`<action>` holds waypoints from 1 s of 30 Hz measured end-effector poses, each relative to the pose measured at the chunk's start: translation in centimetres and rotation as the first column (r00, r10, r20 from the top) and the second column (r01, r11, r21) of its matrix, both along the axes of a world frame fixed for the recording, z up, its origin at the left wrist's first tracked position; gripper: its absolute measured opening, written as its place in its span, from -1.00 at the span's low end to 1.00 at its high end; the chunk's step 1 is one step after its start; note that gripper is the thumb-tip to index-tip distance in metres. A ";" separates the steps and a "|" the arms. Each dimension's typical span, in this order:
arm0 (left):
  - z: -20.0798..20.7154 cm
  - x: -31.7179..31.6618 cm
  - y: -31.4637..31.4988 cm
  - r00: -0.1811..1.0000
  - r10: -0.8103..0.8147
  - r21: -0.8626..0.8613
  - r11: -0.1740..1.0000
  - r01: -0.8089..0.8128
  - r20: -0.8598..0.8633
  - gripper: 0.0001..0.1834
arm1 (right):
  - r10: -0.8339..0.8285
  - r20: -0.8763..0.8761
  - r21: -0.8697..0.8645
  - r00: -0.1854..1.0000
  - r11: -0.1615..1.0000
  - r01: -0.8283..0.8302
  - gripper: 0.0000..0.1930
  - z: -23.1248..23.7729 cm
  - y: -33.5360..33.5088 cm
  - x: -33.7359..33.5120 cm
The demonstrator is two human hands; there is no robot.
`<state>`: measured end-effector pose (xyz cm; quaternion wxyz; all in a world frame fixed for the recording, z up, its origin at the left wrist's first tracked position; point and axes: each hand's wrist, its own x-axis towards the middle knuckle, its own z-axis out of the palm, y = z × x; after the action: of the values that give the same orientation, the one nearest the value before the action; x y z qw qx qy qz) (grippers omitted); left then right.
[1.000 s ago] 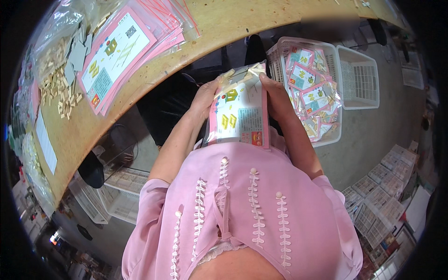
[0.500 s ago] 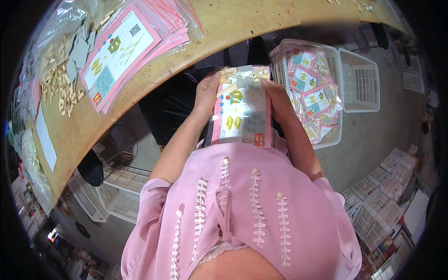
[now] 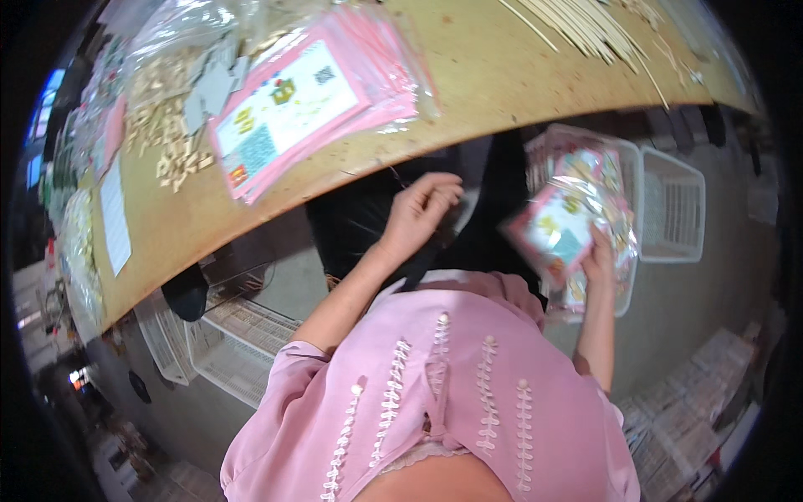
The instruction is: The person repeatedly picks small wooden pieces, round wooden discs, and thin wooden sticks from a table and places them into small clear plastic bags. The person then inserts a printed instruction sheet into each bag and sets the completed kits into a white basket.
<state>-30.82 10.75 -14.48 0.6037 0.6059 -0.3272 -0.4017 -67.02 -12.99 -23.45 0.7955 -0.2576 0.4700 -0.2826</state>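
wooden table (image 3: 468, 109) up top | white basket (image 3: 623, 209) below the table's right end | pink packet (image 3: 556, 230) over the basket, gripped by right hand (image 3: 598, 255) | left hand (image 3: 418, 213) below table edge, curled, holding nothing

A pink-edged card packet (image 3: 559, 230) in clear glossy wrap, printed with coloured pictures, hangs tilted and blurred above a white basket (image 3: 629, 180) of similar packets.
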 end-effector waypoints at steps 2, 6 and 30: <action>3.9 0.4 0.8 0.906 -0.044 -0.008 0.999 0.052 0.421 -0.82 | -0.092 -0.088 -0.018 0.992 0.996 0.090 -0.52 -2.2 -3.2 -4.3; 10.5 3.2 1.9 0.603 0.151 -0.275 0.954 0.118 0.783 -0.76 | -0.412 -0.364 0.034 0.836 0.891 0.454 -0.80 -13.3 -8.0 -17.0; 11.9 4.7 6.0 0.316 0.244 -0.298 0.945 0.134 0.917 -0.70 | 0.701 -0.029 -0.446 0.712 0.629 -0.637 -0.66 17.8 11.1 24.3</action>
<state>-26.14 16.76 -2.53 0.4011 0.6297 -0.6564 0.1083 -42.70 -1.88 -5.63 0.7991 -0.5589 0.2067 -0.0796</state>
